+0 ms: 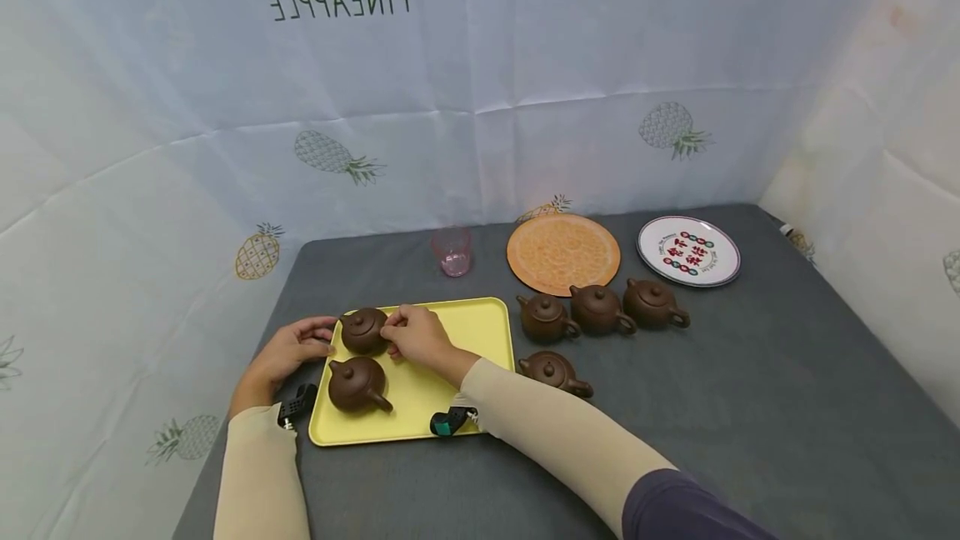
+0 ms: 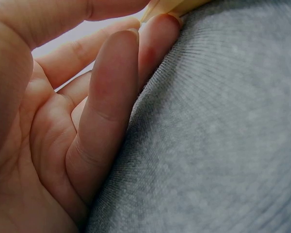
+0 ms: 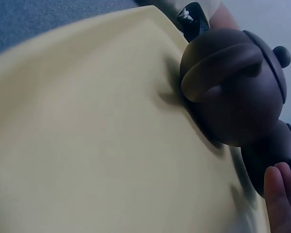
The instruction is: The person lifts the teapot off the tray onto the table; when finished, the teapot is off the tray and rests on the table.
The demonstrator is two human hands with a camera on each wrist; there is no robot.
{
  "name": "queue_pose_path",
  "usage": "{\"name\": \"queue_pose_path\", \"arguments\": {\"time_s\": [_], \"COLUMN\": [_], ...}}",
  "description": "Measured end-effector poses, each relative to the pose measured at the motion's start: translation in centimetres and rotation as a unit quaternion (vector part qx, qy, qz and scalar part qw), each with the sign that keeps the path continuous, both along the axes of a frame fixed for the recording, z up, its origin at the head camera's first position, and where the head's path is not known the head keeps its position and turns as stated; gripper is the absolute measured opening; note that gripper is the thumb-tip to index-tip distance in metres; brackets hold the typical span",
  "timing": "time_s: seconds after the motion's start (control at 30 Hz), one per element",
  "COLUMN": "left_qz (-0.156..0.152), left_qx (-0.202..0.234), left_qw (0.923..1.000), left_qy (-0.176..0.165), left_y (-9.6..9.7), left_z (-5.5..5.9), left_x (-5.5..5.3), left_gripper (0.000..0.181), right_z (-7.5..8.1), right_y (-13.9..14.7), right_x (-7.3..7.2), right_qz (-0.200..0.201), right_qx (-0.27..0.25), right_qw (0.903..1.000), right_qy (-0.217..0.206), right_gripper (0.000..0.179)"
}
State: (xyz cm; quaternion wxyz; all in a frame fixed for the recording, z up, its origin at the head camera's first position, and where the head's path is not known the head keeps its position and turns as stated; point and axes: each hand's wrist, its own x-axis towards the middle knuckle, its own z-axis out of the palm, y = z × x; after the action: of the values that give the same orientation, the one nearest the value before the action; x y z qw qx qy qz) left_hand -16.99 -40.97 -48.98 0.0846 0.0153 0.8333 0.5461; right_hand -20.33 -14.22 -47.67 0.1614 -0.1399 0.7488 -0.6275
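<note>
On the left part of a yellow tray (image 1: pixel 480 332) stand two brown teapots, one behind the other. My right hand (image 1: pixel 422 338) pinches the handle side of the far teapot (image 1: pixel 362 332); the handle itself is hidden by the fingers. The near teapot (image 1: pixel 356 386) has its spout pointing left and its handle towards the front right. In the right wrist view, the near teapot (image 3: pixel 233 111) looms large, with fingertips (image 3: pixel 276 189) at the far one behind it. My left hand (image 1: pixel 288 350) rests at the tray's left edge, fingers loosely extended beside the far teapot's spout.
Right of the tray stand three brown teapots (image 1: pixel 598 311) in a row, and another teapot (image 1: pixel 551 372) nearer, partly behind my right forearm. Farther back are a pink clear glass (image 1: pixel 453 252), a round orange mat (image 1: pixel 564 252) and a white printed plate (image 1: pixel 688 252).
</note>
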Motion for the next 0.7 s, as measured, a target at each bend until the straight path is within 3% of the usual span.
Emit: {"name": "queue_pose_path", "arguments": {"time_s": [0.3,0.7], "left_qz": [0.004,0.010], "left_qx": [-0.002,-0.033], "left_qw": [1.0000,0.9993], "left_qy": [-0.009,-0.016], "left_y": [-0.2,-0.4], "left_z": [0.4,0.4], "left_x": [0.4,0.2], "left_gripper": [0.061,0.060], "right_z": [1.9,3.9], "right_y": [1.4,6.5], "right_x": [0.9,1.8], "right_qz": [0.021,0.018], "right_qx": [-0.029,-0.074], "right_qw": [0.9994,0.9971], "right_qy": [0.001,0.007], "right_gripper": [0.004,0.011]}}
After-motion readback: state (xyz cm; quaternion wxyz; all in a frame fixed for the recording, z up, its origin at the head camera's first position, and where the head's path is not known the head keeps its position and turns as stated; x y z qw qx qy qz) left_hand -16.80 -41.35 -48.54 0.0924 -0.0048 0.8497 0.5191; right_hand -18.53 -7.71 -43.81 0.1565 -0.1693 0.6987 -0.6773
